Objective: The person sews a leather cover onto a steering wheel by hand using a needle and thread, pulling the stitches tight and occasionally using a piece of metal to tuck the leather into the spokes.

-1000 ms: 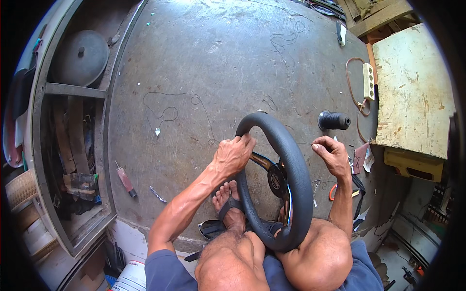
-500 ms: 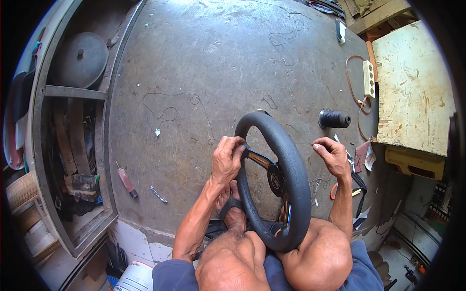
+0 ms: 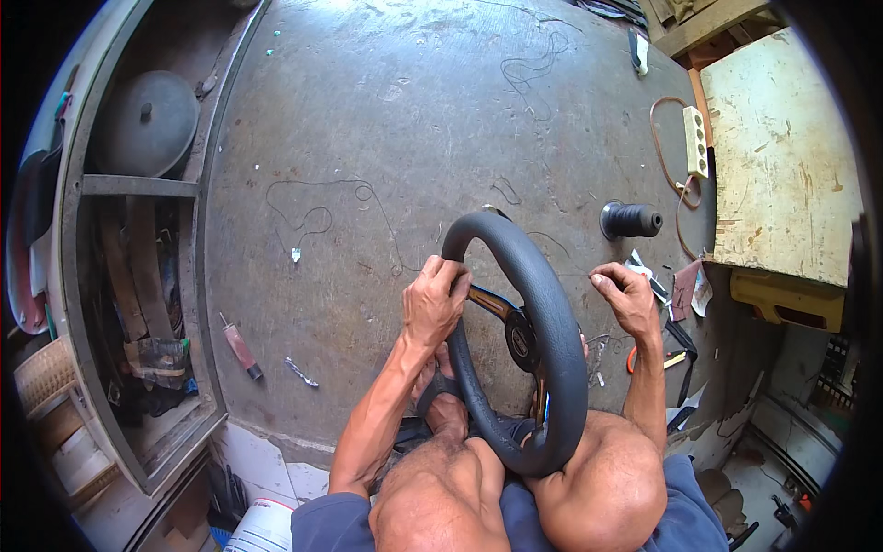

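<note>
Left hand (image 3: 432,302): fingers bunched against steering wheel (image 3: 563,359) at its left rim, grip unclear. Right hand (image 3: 629,298): fingertips pinched on thin thread (image 3: 578,274). Wheel between both hands' fingers; black spool (image 3: 630,220) beyond right fingertips.

The steering wheel (image 3: 563,340) has a charcoal-black rim and a gold-and-black spoke (image 3: 491,303). The thread spool (image 3: 631,220) is black; the power strip (image 3: 693,143), cream; the cabinet (image 3: 782,175), off-white blotched with brown; the person's clothing (image 3: 331,523), slate blue.

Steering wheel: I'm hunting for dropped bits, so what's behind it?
Through the steering wheel, some grey surface shows. Whatever lies directly behind its rim, spokes and hub is covered.
</note>
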Motion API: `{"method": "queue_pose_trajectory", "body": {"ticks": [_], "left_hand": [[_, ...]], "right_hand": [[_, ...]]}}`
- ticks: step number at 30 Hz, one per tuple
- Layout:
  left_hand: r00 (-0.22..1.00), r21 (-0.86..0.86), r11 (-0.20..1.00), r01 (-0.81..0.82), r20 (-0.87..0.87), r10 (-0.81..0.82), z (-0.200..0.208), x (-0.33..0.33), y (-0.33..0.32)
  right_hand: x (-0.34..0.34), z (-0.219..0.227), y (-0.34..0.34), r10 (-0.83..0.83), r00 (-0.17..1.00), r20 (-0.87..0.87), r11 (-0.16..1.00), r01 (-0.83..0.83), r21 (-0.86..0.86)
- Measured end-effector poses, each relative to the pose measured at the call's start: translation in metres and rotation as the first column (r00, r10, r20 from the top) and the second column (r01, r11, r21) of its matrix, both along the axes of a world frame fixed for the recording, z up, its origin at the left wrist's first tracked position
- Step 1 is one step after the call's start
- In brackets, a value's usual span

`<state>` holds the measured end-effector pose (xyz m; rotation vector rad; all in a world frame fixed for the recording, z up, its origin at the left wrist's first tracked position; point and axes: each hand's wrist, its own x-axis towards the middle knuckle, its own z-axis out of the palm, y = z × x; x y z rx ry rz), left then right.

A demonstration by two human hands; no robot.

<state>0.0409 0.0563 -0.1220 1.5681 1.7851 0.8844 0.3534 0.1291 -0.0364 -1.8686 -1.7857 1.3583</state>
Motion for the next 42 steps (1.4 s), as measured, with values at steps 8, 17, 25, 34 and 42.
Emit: {"method": "queue_pose_trajectory", "body": {"ticks": [8,17,25,34,42], "left_hand": [[0.931,-0.138,0.981,-0.133,0.322,0.171,-0.004,-0.007,0.0],[0.991,-0.017,0.996,0.086,0.108,-0.083,0.002,-0.014,-0.003],[0.891,0.077,0.931,0.356,-0.327,-0.314,0.001,-0.01,0.01],[0.986,-0.058,0.997,0.049,-0.159,-0.058,-0.02,0.003,-0.01],[0.975,-0.004,0.982,-0.187,0.12,0.186,0.002,0.004,-0.02]], "right_hand": [[0.015,-0.01,-0.015,-0.047,0.998,0.039,0.998,0.048,-0.034],[0.013,-0.007,-0.012,-0.057,0.998,0.038,0.997,0.059,-0.048],[0.011,-0.009,-0.013,-0.037,0.999,0.037,0.999,0.038,-0.035],[0.018,-0.005,-0.019,-0.048,0.996,0.072,0.997,0.052,-0.06],[0.027,-0.018,-0.028,-0.05,0.994,0.096,0.998,0.054,-0.044]]}}
